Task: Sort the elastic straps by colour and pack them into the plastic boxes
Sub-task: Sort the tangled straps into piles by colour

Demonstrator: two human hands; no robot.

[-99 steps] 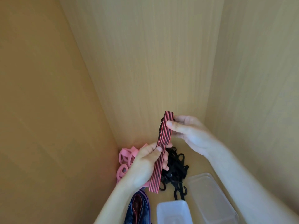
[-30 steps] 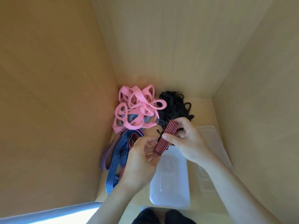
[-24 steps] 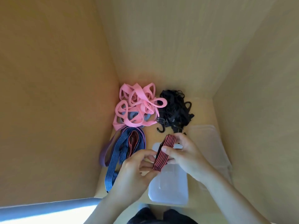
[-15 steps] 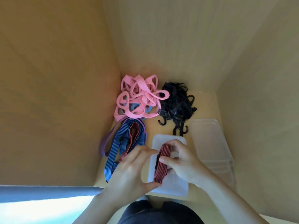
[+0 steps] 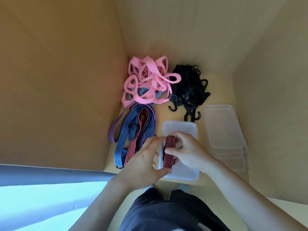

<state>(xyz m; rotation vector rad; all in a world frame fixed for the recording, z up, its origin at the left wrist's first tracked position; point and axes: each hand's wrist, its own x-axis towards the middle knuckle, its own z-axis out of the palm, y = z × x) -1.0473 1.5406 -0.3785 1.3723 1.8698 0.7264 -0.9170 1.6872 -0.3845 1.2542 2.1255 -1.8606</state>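
A folded red-and-black striped strap (image 5: 168, 153) lies over the open clear plastic box (image 5: 180, 129) near the shelf's front. My right hand (image 5: 186, 151) pinches its middle, thumb on top. My left hand (image 5: 143, 161) holds the strap's near end between thumb and fingers at the box's left rim. On the shelf behind lie a pink strap pile (image 5: 148, 83), a black hooked strap tangle (image 5: 189, 90), and blue striped straps (image 5: 133, 130) with another red striped strap (image 5: 133, 144) and a purple band (image 5: 116, 127).
A stack of clear plastic boxes (image 5: 223, 129) stands to the right against the cabinet's side wall. Wooden walls close in on the left, back and right. My dark trousers (image 5: 166, 212) show below the shelf's front edge.
Both hands brought the folded red striped strap down from in front of the back wall to the open box near the shelf's front. The camera tilted downward.
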